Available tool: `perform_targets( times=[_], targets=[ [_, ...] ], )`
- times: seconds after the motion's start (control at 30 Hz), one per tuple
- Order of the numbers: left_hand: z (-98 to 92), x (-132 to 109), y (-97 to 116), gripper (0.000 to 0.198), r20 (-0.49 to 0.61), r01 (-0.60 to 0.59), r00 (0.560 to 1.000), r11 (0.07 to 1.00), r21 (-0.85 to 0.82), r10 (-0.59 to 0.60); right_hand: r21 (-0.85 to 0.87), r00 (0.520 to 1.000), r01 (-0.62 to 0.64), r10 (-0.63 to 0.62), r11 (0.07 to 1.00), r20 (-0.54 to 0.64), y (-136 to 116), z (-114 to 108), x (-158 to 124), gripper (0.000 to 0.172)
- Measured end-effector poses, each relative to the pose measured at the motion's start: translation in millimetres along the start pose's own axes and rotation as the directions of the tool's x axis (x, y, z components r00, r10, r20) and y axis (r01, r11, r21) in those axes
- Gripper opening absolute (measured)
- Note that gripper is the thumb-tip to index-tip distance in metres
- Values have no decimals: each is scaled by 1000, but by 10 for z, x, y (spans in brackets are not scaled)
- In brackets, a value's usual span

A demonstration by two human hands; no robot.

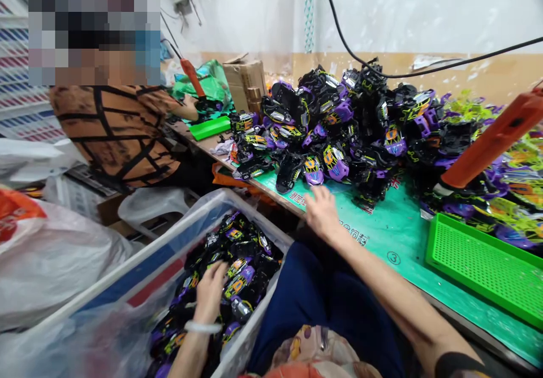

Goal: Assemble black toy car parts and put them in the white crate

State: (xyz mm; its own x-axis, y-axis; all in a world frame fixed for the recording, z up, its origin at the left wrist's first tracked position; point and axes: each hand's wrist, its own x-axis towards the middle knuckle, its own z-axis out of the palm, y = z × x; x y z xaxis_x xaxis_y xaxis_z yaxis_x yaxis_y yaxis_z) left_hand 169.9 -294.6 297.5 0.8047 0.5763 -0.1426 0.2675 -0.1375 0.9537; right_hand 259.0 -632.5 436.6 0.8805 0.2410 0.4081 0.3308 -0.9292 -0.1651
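Note:
My left hand [211, 291], with a pale band at the wrist, is over a deep plastic bin [271, 234] of black and purple toy car shells [240, 282]. Its slightly blurred fingers are loosely bent and apart, with nothing visible in them. At the table's front edge, my right hand [323, 215] reaches forward with its fingers apart. Those fingertips are at the near end of a purple and yellow toy car [314, 170]; I cannot tell whether they touch it. Behind it rises a large heap of similar toy cars [335, 103].
An orange electric screwdriver [487, 143] hangs at the right above a green perforated tray [487, 270]. A black cable [339, 24] loops overhead. At the left, a co-worker [119, 134] sits beside another orange screwdriver [192, 77]. A cardboard box [241, 84] stands at the back.

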Motion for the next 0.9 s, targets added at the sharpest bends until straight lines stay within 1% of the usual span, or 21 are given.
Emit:
perform_targets(
  times=[0.03,0.07,0.13,0.2,0.23,0.27,0.3,0.37,0.43,0.5,0.57,0.6,0.63,0.67,0.7,0.73,0.77,0.8,0.83,0.87,0.9],
  targets=[
    [251,49,228,51,78,-35,996,998,-57,39,-69,998,-53,50,996,-40,176,-65,113,39],
    [493,94,475,51,129,-104,985,991,-88,115,-136,994,-92,82,986,-77,329,-118,215,41],
    [932,195,968,47,214,-287,929,953,-100,302,-255,985,-137,103,957,-142,561,-184,387,46],
    [1304,334,1396,43,241,-468,848,880,-78,472,-321,979,-150,96,935,-178,705,-201,524,52],
    [1468,419,1571,43,252,-528,814,847,-54,524,-339,977,-156,95,928,-190,750,-197,581,55],
    [1617,511,1718,44,258,-568,792,823,-18,553,-351,976,-161,96,922,-197,782,-186,631,57],
    [1752,605,1839,46,270,-589,781,808,21,563,-355,975,-167,100,920,-200,804,-172,673,58],
    [1981,779,2006,52,307,-579,788,811,77,534,-343,973,-179,115,922,-200,829,-143,735,57],
    [2153,911,2096,57,360,-542,796,837,71,486,-310,973,-189,135,932,-188,850,-128,772,59],
    [2271,993,2135,61,402,-501,799,865,32,448,-258,972,-196,154,946,-176,885,-142,787,61],
    [2345,1034,2145,62,425,-472,800,882,9,424,-175,963,-211,174,962,-204,943,-192,782,63],
    [2370,1041,2144,60,437,-461,799,887,6,412,-106,950,-227,196,968,-243,978,-229,772,63],
    [2391,1040,2140,56,454,-454,795,891,4,403,-5,926,-246,234,969,-297,1015,-270,753,64],
    [2408,1032,2133,51,474,-449,787,893,1,395,134,888,-261,293,956,-356,1049,-311,725,65],
    [2424,1016,2124,45,495,-447,776,894,-5,391,313,836,-259,374,914,-402,1078,-351,684,65],
    [2439,996,2113,40,512,-444,767,896,-13,387,523,774,-229,479,821,-413,1097,-385,627,63],
    [2454,971,2099,37,520,-437,763,899,-21,383,732,714,-169,594,660,-371,1105,-412,553,59],
    [2469,944,2085,36,518,-429,766,903,-28,380,896,670,-89,692,434,-268,1102,-429,461,53],
    [2481,917,2070,36,504,-420,777,907,-33,378,985,654,-13,746,174,-123,1088,-437,352,46],
    [2491,889,2055,38,482,-411,791,911,-37,377,996,663,39,748,-76,31,1064,-436,229,40],
    [2495,861,2043,40,455,-403,807,914,-39,375,958,683,61,711,-279,164,1033,-427,98,35]
  ],
)
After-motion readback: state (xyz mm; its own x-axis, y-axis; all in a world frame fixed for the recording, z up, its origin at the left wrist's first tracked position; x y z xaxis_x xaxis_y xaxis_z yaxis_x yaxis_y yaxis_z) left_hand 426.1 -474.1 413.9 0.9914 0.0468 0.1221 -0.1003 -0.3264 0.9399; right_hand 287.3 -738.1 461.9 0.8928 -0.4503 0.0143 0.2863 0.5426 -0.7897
